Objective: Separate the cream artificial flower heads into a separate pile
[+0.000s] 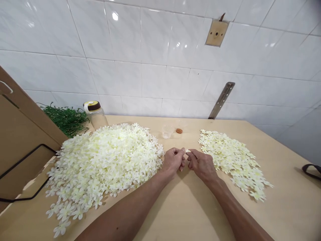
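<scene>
My left hand [174, 159] and my right hand [201, 163] meet above the middle of the table, fingertips almost touching. Between them shows a small white flower piece [187, 151], pinched by my right thumb and finger. My left thumb and index finger are pressed together at its edge; whatever they grip is too small to make out. A large heap of white flowers [107, 157] with pale yellow centres lies left of my hands. On the right, a smaller, flatter spread of similar flowers [230, 155] reaches toward the table's right side.
Behind my hands stand a clear plastic cup [167, 131] and a small brown disc [179, 131]. A bottle [96, 115], green foliage [65, 118] and a cardboard box [22, 134] are at the left. A black strap [311, 170] lies at the right edge of the wooden table [165, 214].
</scene>
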A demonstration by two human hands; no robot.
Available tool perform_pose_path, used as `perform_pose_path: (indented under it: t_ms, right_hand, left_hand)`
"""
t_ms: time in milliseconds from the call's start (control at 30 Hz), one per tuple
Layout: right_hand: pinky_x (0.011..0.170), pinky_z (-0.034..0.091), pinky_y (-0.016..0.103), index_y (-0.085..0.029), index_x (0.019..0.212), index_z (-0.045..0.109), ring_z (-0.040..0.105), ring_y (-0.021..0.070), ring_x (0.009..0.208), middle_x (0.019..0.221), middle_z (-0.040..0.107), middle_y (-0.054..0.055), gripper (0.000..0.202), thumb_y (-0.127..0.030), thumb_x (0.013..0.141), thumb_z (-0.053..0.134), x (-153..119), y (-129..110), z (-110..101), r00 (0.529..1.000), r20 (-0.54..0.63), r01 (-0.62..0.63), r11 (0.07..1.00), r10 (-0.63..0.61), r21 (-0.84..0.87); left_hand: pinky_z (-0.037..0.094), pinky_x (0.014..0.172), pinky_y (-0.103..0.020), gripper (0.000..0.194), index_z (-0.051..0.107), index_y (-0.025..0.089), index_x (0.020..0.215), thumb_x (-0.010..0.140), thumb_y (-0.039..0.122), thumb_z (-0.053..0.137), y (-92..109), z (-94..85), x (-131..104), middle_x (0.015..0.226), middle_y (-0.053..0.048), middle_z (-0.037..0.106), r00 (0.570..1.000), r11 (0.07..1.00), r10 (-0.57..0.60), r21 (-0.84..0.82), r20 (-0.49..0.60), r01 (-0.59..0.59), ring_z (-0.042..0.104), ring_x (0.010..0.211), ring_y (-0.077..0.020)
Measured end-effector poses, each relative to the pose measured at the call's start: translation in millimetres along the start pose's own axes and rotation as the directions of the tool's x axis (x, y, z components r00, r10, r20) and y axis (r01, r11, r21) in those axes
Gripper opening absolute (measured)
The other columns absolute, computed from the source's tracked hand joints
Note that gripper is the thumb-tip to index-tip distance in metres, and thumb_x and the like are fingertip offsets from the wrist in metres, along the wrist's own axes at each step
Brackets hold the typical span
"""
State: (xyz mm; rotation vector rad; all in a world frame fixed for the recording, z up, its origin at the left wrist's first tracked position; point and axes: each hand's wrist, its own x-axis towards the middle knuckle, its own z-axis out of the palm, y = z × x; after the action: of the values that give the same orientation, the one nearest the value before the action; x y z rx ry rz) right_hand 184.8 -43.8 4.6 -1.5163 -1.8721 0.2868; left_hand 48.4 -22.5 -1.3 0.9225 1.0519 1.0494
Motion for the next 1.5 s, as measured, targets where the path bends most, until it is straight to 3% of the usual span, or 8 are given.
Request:
perform_pose_path:
  t_ms: [133,400,533,700,967,1167,1300,1500]
  right_hand:
    - [0.055,0.044,0.023,-0.020,0.078,0.062,0.057,0.0132,0.047,0.052,0.060,-0.001,0.039,-0.037,0.100,0.035,1,0,0,0.994,0.050,0.096,0.994,-0.093,-0.051]
    - [0.066,0.053,0.031,-0.012,0.134,0.054,0.067,0.0196,0.067,0.083,0.073,0.009,0.050,-0.043,0.097,0.041,-1,-5,9,0.996,0.017,0.091,0.995,-0.091,-0.028]
    - [0.066,0.052,0.031,-0.015,0.123,0.063,0.065,0.0196,0.061,0.074,0.072,0.007,0.045,-0.045,0.096,0.042,-1,-8,10,0.998,-0.044,0.045,0.998,-0.047,-0.042]
    - [0.057,0.046,0.027,-0.019,0.114,0.066,0.060,0.0161,0.051,0.063,0.068,0.002,0.040,-0.040,0.098,0.036,-1,-11,4,0.999,-0.009,0.040,0.998,-0.041,-0.046]
    - [0.054,0.033,0.025,-0.019,0.082,0.059,0.058,0.0158,0.052,0.059,0.062,0.002,0.039,-0.038,0.101,0.030,3,5,0,1.000,-0.002,-0.015,0.944,0.015,-0.328]
    - [0.056,0.035,0.026,-0.020,0.073,0.059,0.058,0.0169,0.054,0.057,0.060,0.002,0.039,-0.037,0.099,0.035,3,6,1,1.000,-0.010,-0.028,0.947,0.026,-0.320]
    - [0.061,0.044,0.026,-0.020,0.102,0.067,0.063,0.0170,0.059,0.066,0.068,0.002,0.035,-0.036,0.099,0.035,1,-1,6,0.999,0.020,0.034,0.990,-0.031,-0.137]
    - [0.064,0.052,0.031,-0.013,0.139,0.048,0.067,0.0204,0.066,0.078,0.072,0.007,0.048,-0.032,0.097,0.036,-2,-8,10,0.995,0.084,0.058,0.997,-0.054,-0.047]
  left_hand:
    - [0.038,0.035,-0.023,0.032,0.055,0.016,0.068,0.082,0.044,0.063,-3,-0.3,3,0.062,-0.002,0.061,0.999,0.999,0.020,-0.038,0.033,-0.018,0.051,0.037,-0.0097]
    - [0.028,0.036,-0.020,0.024,0.053,0.015,0.056,0.071,0.028,0.068,6,-6.1,5,0.045,0.001,0.050,0.992,0.968,-0.083,-0.228,0.093,0.102,0.040,0.035,-0.0061]
    - [0.024,0.035,-0.021,0.019,0.055,0.015,0.054,0.068,0.023,0.065,7,-7.1,7,0.042,0.002,0.048,0.980,0.965,-0.127,-0.209,0.151,0.157,0.037,0.034,-0.0058]
    - [0.036,0.039,-0.022,0.015,0.061,0.012,0.058,0.070,0.021,0.061,6,-6.8,8,0.049,-0.002,0.054,0.973,0.964,-0.140,-0.200,0.184,0.177,0.047,0.038,-0.0091]
    - [0.036,0.036,-0.024,0.033,0.060,0.018,0.065,0.086,0.043,0.055,2,-2.2,-2,0.042,-0.001,0.055,0.997,0.969,0.063,0.239,0.033,-0.069,0.049,0.031,-0.0135]
    - [0.034,0.034,-0.023,0.030,0.058,0.020,0.069,0.087,0.044,0.055,-2,-1.9,-4,0.044,0.001,0.056,0.990,0.964,0.140,0.227,0.017,-0.140,0.049,0.030,-0.0132]
    - [0.038,0.037,-0.022,0.030,0.055,0.021,0.068,0.084,0.046,0.060,-4,-3.2,-1,0.045,0.001,0.057,0.989,0.975,0.150,0.166,0.011,-0.150,0.051,0.034,-0.0131]
    - [0.042,0.041,-0.024,0.028,0.056,0.018,0.068,0.080,0.042,0.064,-2,-7.4,6,0.050,0.000,0.059,0.992,0.993,0.110,-0.044,0.059,-0.108,0.051,0.037,-0.0118]
